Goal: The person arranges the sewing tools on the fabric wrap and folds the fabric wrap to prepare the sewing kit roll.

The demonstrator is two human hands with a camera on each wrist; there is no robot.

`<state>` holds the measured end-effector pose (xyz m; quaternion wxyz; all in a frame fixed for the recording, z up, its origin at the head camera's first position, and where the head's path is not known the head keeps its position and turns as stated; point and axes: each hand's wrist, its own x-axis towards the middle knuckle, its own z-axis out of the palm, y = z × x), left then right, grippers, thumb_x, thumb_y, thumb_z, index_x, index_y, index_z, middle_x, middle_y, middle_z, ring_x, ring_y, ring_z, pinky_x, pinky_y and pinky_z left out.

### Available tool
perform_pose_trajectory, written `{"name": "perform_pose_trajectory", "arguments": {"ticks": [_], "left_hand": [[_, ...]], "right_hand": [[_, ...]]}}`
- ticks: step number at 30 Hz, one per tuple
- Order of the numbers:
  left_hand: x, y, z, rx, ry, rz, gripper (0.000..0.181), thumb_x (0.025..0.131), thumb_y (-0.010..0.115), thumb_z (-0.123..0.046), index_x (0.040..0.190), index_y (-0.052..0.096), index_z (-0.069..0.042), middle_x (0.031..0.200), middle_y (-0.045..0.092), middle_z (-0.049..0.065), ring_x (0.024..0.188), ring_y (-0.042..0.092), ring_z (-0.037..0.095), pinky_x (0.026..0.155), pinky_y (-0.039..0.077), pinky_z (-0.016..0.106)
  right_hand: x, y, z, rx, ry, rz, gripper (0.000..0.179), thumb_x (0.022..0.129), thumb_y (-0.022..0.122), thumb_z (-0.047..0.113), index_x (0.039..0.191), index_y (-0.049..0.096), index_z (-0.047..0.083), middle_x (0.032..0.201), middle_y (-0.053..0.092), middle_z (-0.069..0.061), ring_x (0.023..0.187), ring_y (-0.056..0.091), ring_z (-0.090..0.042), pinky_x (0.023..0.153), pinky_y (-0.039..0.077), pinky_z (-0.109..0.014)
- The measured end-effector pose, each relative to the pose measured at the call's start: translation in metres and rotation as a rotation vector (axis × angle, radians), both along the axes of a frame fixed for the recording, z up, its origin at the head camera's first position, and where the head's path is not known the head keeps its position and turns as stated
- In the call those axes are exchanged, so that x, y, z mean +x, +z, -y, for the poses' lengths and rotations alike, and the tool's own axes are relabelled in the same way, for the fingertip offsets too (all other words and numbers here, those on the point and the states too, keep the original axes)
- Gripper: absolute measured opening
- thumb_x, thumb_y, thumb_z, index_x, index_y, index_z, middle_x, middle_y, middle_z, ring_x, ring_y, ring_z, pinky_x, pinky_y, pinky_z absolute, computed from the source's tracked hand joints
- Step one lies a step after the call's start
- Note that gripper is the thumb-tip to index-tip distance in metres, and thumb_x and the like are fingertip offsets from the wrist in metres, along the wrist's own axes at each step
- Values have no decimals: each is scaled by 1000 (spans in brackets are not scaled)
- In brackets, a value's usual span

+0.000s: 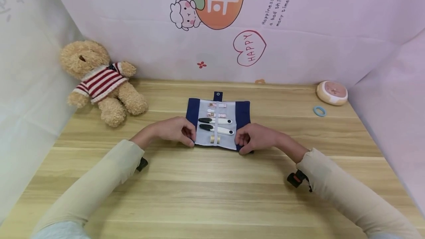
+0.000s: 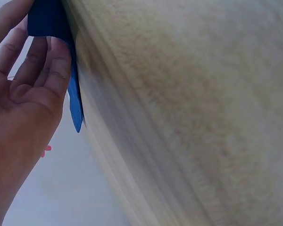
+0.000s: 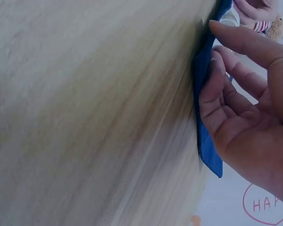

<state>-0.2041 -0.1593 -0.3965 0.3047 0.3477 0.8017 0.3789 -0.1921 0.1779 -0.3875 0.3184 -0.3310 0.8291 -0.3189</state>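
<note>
An unfolded navy fabric tool case (image 1: 243, 111) with a pale grey lining lies on the table. A light elastic strap across its middle holds two small pink-and-white clipper-like pieces (image 1: 217, 115), two black-and-white handled tools (image 1: 220, 130) and a short yellowish piece (image 1: 213, 139). My left hand (image 1: 176, 130) grips the case's near left corner with curled fingers; the blue cloth bends over the fingertips in the left wrist view. At the near right corner, my right hand (image 1: 260, 137) has its thumb at the edge and curled fingers against the cloth (image 3: 208, 148).
A teddy bear (image 1: 104, 84) in a striped sweater sits at the back left. A light blue ring (image 1: 320, 111) and a round peach-coloured object (image 1: 332, 92) lie at the back right. Printed white cloth (image 1: 149, 47) walls the wooden table (image 1: 212, 194) at the back and sides.
</note>
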Motion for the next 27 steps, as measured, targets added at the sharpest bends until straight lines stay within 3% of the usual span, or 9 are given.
{"name": "perform_pose_trajectory", "arguments": {"ticks": [9,14,18,27], "left_hand": [[2,2,2,14,37,-22,4,93,74,-10,90,75,-7,82,66,-2,74,55,14,67,46,27],[4,7,3,44,28,-7,6,94,73,-8,92,75,-3,82,67,-1,73,56,14,66,48,27],[5,13,5,52,26,-2,5,95,72,-9,92,75,-6,86,69,0,77,60,15,70,51,29],[-1,24,7,105,129,-3,5,96,70,-8,92,73,-8,90,69,4,84,61,22,75,52,33]], "right_hand": [[0,4,-4,-9,78,-132,9,90,72,8,96,78,9,87,70,6,79,62,-8,71,54,-27],[0,8,-9,-58,64,-117,10,90,71,5,96,78,7,86,70,5,77,62,-11,65,55,-28],[-1,13,-12,-86,65,-90,10,90,70,4,97,78,5,89,71,3,80,63,-13,69,56,-29],[-14,27,-17,-135,5,-91,10,95,68,8,98,77,7,90,70,1,82,61,-18,76,54,-31]]}}
